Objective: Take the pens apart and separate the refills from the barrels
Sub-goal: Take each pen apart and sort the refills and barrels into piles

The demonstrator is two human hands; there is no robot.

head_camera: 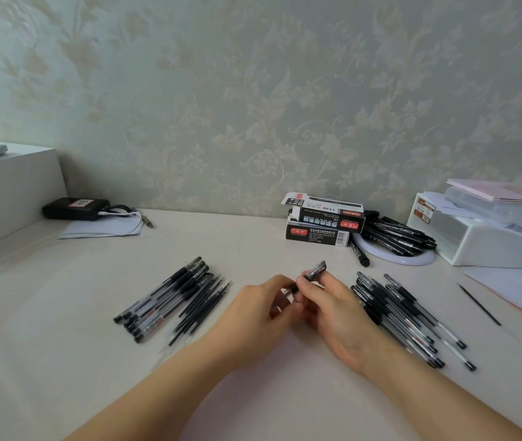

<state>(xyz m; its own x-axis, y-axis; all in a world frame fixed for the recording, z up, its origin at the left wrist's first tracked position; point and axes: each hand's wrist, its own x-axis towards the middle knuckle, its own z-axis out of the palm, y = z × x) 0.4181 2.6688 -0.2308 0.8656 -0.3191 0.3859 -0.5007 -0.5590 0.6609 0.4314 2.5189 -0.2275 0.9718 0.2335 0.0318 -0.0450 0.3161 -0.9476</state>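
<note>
— While the left hand [255, 308] and right hand [333, 308] both pinched one pen [312, 275] above the table [253, 243], what could have gone wrong?

— A hard twist might have flicked its small parts into the sorted barrels [164, 297] and refills [204, 305] at left — or the untouched pens [412, 316] at right.

— And its look?

— Black, clear-bodied, blurred; cap end tilted far-right.

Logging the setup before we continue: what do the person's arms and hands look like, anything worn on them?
Both forearms are bare right to the bottom edge of the view; no sleeves show. The left hand and right hand have no gloves, and no rings, watch or bracelets are visible. The fingers look bare too, though slightly blurred.
</note>
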